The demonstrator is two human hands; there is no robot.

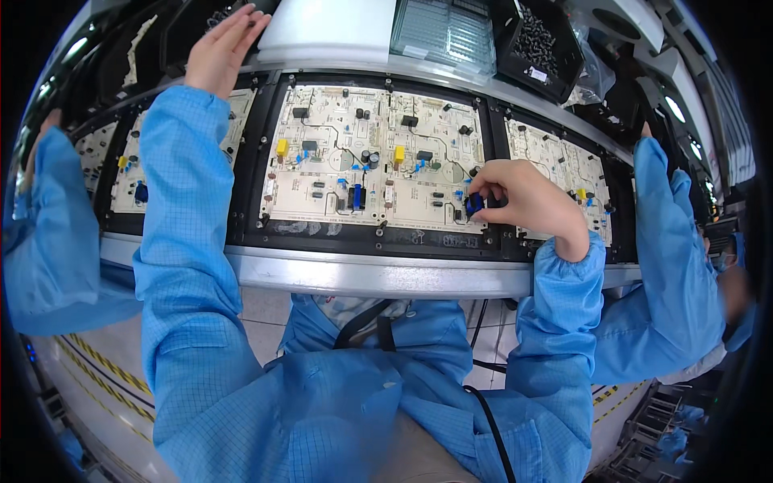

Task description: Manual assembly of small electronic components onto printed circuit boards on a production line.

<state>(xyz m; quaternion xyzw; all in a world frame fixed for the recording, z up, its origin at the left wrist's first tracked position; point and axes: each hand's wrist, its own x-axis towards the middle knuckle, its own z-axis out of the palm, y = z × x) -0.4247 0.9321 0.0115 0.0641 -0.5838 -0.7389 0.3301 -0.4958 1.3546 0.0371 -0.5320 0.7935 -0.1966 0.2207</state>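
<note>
My right hand (523,197) is closed in a pinch around a blue electronic component (474,204), low on the right side of a cream circuit board (419,189). The fingers partly cover that part. To its left, a matching board (294,177) carries a similar blue and black component (357,197). Beyond the frame's far left edge, my left hand (225,52) is raised with its fingers bent together. A small dark spot shows between those fingertips, too small to name. Yellow blocks (399,154) and black components (410,121) sit on the boards.
A black bin (537,48) of small dark parts stands far right, beside clear plastic trays (443,36) and a white sheet (326,28). A metal rail (386,272) runs along the near side. Co-workers' blue sleeves (52,233) appear at both sides.
</note>
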